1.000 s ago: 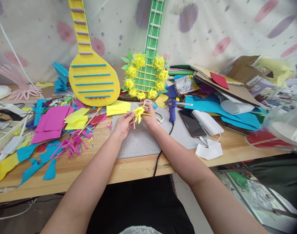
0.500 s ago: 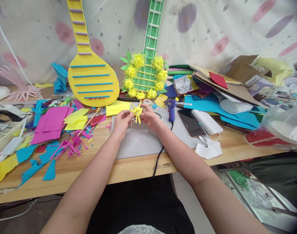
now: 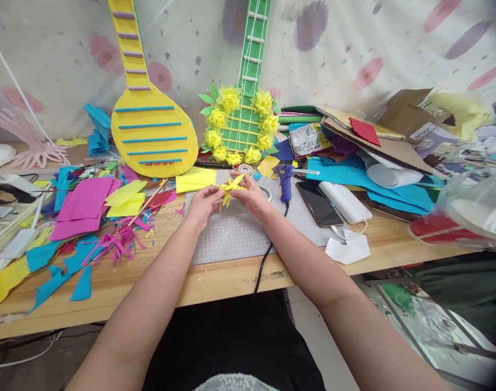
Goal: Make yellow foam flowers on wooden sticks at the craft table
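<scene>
Head view: your left hand pinches a thin stick at the yellow paper flower; your right hand holds its petals, above the cutting mat. You seem to be shaping petals; further adjustment calls for a light touch.

Mat lies open nearside (black cord blocking right).

Paper flower over cutting mat; glue gun at right
</scene>
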Demonstrator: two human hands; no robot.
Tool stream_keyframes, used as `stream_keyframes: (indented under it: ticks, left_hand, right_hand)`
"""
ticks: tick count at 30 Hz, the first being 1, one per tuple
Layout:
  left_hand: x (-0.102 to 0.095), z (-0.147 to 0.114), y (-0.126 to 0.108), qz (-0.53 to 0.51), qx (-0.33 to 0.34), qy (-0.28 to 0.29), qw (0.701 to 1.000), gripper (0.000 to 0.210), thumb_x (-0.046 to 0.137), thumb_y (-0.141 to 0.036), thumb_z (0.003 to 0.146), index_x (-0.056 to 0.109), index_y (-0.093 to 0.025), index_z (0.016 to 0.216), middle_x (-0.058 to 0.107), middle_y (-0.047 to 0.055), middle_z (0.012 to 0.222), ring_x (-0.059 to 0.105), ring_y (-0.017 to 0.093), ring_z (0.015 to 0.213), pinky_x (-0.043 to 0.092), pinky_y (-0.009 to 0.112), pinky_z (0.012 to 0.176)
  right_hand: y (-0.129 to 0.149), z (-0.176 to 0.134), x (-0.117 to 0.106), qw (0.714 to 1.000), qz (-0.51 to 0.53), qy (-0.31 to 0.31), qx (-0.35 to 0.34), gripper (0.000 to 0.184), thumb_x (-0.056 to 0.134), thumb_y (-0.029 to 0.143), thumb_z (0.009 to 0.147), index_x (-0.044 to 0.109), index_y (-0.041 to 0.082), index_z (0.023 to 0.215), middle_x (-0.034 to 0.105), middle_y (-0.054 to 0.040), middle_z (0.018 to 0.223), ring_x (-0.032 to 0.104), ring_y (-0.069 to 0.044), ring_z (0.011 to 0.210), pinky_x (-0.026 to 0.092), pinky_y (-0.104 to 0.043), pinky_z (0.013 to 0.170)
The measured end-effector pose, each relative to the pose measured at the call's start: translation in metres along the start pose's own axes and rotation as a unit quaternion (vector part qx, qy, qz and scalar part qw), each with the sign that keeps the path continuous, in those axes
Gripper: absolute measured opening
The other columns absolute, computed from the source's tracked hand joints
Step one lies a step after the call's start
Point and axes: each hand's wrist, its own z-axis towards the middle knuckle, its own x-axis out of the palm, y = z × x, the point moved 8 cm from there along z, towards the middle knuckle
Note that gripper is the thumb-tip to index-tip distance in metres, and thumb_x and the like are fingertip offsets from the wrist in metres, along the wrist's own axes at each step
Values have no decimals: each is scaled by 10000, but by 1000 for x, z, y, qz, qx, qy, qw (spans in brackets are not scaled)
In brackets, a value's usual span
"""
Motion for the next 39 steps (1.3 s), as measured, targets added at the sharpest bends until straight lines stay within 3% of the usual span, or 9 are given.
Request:
stream_keyframes:
  ticks: [8, 24, 32, 39]
  left_hand:
    - [-1, 2, 7, -41, -39, -6, 998, 304, 792, -230, 478, 616, -143, 710, 610, -11, 675, 540, 72, 590, 414, 197, 537]
    - [1, 1, 9, -42, -75, 12, 996, 230, 776, -176, 522, 628, -128, 691, 635, 17, 674, 577, 100, 614, 461, 242, 622]
    - [-8, 3, -5, 63, 3, -14, 998, 291, 775, -326, 512, 675, -149, 720, 662, 31, 742, 578, 120, 662, 456, 260, 670]
    - [-10, 3, -14, 157, 59, -39, 985, 158, 664, -302, 661, 681, -155, 717, 642, 23, 635, 568, 125, 590, 438, 252, 622]
  right_hand:
    - [6, -2, 4, 996, -79, 3, -34, 550, 628, 168, 536, 435, 237, 1046, 525, 35, 819, 530, -111, 742, 444, -264, 717]
    - [12, -5, 13, 992, -120, 24, -40, 561, 569, 164, 530, 408, 225, 1064, 490, 39, 798, 480, -105, 709, 403, -250, 686]
    - [10, -5, 10, 991, -129, 19, -36, 550, 559, 161, 540, 414, 233, 1066, 518, 33, 801, 510, -128, 743, 423, -276, 714]
    - [12, -6, 13, 984, -168, 26, -44, 543, 553, 152, 565, 407, 223, 1083, 504, 24, 815, 501, -121, 743, 413, -273, 718]
